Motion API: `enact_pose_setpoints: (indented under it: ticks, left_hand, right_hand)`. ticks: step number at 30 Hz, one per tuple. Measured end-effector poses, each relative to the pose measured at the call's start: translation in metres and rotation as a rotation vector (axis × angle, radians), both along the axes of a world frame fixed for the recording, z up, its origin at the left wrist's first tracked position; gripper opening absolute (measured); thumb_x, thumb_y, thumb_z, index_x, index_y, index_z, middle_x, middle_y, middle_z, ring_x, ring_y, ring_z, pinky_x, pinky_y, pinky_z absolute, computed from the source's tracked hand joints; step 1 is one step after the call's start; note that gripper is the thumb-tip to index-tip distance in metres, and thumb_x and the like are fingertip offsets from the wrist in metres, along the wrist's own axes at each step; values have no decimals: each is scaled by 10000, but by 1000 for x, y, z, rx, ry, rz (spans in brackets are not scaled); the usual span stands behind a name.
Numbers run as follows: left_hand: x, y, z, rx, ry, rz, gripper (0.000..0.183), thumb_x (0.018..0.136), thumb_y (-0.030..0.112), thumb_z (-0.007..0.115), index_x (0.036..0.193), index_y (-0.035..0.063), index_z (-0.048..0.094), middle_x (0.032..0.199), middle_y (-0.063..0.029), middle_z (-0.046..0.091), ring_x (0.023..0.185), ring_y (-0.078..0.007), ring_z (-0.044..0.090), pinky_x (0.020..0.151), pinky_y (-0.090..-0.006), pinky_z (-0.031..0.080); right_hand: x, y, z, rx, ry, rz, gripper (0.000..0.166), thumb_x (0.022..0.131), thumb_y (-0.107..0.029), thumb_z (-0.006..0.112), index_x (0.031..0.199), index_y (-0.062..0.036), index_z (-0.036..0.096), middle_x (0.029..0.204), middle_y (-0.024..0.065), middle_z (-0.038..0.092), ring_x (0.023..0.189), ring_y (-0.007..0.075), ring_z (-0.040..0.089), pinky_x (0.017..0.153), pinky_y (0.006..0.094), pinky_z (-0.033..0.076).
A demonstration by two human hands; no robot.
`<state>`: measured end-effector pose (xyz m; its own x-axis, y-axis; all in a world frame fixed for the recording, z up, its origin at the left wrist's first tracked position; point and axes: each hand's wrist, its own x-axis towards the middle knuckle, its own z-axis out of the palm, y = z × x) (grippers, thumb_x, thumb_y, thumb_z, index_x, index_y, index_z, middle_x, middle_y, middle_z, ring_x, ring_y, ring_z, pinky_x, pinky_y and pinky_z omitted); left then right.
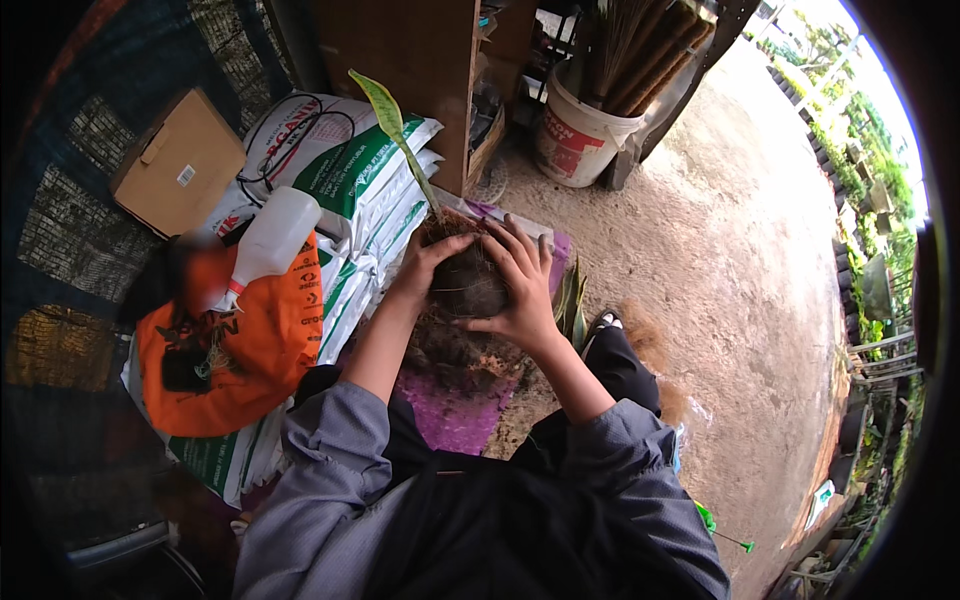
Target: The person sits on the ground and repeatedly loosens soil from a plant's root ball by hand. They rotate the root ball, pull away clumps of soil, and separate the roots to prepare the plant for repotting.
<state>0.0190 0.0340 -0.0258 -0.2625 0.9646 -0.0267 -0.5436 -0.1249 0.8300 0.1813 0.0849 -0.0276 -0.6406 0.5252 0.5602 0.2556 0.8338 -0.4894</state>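
Between my two hands is a dark, rounded root ball or pot (pixel 469 283) with brown fibre on its top. A single snake plant leaf (pixel 390 116), yellow-edged, rises from it and leans to the upper left. My left hand (pixel 435 262) holds the left side, thumb across the top. On the right side, my right hand (pixel 517 277) is spread, with fingers over the top and thumb low. Loose dark soil (pixel 465 349) lies beneath on a purple sheet (pixel 457 412). More snake plant leaves (pixel 574 304) stand just right of my right hand.
Stacked bags of planting medium (pixel 360 180) stand at left, bearing a cardboard box (pixel 180 165), a white plastic bottle (pixel 277 232) and orange cloth (pixel 262 367). A white bucket (pixel 577 135) with brooms stands ahead. Brown fibre (pixel 645 337) lies near my foot on the concrete floor (pixel 750 262).
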Motion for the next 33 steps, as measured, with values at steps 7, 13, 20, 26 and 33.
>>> enact_pose_setpoints:
  ticks: [7,13,20,26,33]
  left_hand:
    - [-6,-4,-12,9,83,-14,216,822,129,585,1017,39,588,1017,-87,621,956,-183,600,867,-317,475]
    - [-13,5,-23,48,-9,-1,188,872,134,495,1023,36,551,1003,-85,596,974,-185,577,898,-298,442]
    - [-18,10,-29,-60,-140,-25,215,888,128,444,1065,38,527,1023,-102,584,991,-190,571,889,-310,453]
    - [-17,16,-29,-39,-168,-31,151,904,171,482,956,56,565,949,-74,602,914,-185,595,847,-313,475]
    - [-15,18,-35,-98,-171,-7,180,884,170,488,994,53,570,950,-87,616,874,-187,612,802,-312,494]
  right_hand:
    - [-4,-3,-1,15,44,57,959,479,-622,750,1243,-92,514,1329,96,466,1313,324,335,1046,560,85]
    - [-7,-1,1,66,-4,51,909,502,-637,716,1204,-89,531,1281,66,518,1222,269,443,1011,511,126]
    - [-14,4,-5,65,103,79,752,530,-581,732,1108,-121,591,1273,83,524,1170,284,484,993,503,141]
    - [-21,7,-15,28,157,110,683,548,-576,724,1061,-139,611,1271,111,518,1155,316,481,972,504,178]
    - [-20,1,-21,-17,201,51,636,606,-592,687,1032,-127,606,1288,154,486,1141,324,473,965,480,210]
